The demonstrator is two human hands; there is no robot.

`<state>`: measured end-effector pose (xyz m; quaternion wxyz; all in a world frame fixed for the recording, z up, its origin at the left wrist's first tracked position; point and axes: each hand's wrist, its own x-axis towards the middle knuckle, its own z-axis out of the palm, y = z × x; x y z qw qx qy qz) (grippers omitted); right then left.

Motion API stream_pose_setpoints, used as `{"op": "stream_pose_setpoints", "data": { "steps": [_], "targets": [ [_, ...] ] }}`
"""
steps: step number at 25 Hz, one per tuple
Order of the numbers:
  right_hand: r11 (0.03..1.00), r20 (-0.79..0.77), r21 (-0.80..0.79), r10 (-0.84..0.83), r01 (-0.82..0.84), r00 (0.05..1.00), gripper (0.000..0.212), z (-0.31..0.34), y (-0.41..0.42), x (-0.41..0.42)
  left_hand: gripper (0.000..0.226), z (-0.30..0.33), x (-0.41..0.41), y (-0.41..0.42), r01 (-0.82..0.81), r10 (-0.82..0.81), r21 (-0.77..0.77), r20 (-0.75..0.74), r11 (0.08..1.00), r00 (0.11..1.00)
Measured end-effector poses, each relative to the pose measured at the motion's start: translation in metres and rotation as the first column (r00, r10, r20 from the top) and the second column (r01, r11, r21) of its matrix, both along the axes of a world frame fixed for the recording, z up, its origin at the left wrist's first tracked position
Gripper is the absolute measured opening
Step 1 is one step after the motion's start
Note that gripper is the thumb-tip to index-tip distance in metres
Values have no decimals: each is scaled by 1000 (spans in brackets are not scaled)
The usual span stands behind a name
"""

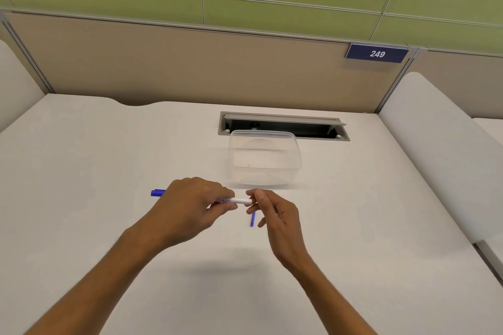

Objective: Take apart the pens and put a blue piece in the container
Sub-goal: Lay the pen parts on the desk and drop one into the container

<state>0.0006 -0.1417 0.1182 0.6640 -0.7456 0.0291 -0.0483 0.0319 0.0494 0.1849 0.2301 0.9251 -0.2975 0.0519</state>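
Observation:
My left hand (187,204) grips a white pen (235,200) held level above the white desk; its blue cap (158,192) sticks out to the left of the fist. My right hand (275,212) pinches the pen's right end between thumb and fingertips. A thin blue piece (253,219) shows just below that end, beside my right fingers; whether it rests on the desk or is held, I cannot tell. A clear plastic container (265,160), with nothing visible inside, stands on the desk just beyond my hands.
The white desk (109,171) has an open cable slot (283,128) right behind the container. A beige partition with a "249" sign (377,54) runs along the back. White side panels (441,149) flank the desk.

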Motion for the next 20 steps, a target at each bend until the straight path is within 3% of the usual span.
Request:
{"op": "stream_pose_setpoints", "data": {
  "steps": [4, 9, 12, 14, 16, 18, 20],
  "targets": [
    [991, 21, -16, 131, -131, 991, 15, 21, -11, -5, 24, -7, -1, -5, 14, -12, 58, -43, 998, 999],
    [997, 48, 12, 69, -70, 996, 10, 22, -38, -1, 16, 1, 5, 6, -99, 95, -54, -74, 994, 993],
    [986, 22, -149, 81, -77, 996, 7, 23, -52, -3, 12, 6, 6, 9, -132, 116, -112, -138, 985, 984],
    [894, 82, -440, 134, -85, 988, 6, 24, -56, -6, 10, 6, 5, 4, -115, 96, -113, -156, 987, 983],
    [687, 202, -727, 236, -16, 951, 12, 23, -53, -8, 11, 5, 3, -4, -97, 83, -89, -152, 991, 985],
    [557, 274, -829, 325, 51, 905, 11, 22, -47, -6, 15, 2, 1, -13, -81, 75, -38, -140, 996, 987],
    [493, 313, -864, 370, 101, 875, 8, 17, -43, -4, 19, -3, -2, -21, -82, 82, 6, -121, 997, 989]
  ]
}}
